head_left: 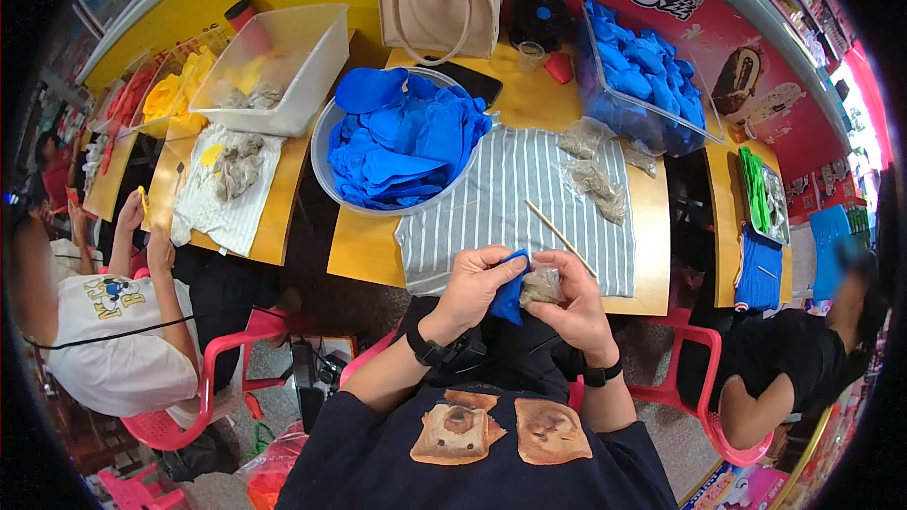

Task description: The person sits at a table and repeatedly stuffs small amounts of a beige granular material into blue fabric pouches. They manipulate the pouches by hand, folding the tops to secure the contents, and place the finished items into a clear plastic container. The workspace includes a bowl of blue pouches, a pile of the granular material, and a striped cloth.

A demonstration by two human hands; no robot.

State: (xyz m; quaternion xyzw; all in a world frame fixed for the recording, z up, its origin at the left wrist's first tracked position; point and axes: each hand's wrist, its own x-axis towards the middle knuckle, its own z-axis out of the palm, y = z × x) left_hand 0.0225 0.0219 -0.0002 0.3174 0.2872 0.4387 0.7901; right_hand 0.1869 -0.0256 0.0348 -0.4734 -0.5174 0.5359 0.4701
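Note:
My left hand (470,289) pinches a small blue fabric piece (508,300), which hangs down from the fingers. Right beside it, my right hand (578,308) grips a small clear plastic bag (541,287) of greyish-brown stuff, held against the blue piece. Both hands are above my lap at the table's near edge. Beyond them a grey-and-white striped cloth (472,179) covers part of the table, with a thin wooden stick (561,237) lying on it. More clear bags of the greyish-brown stuff (597,189) lie at the cloth's right side.
A round tub (327,162) heaped with blue fabric pieces stands left of the cloth. Behind are a beige tote bag (442,14), a dark phone (470,82) and a clear crate (635,113) of blue pieces. People sit working at left and right on pink chairs (215,359).

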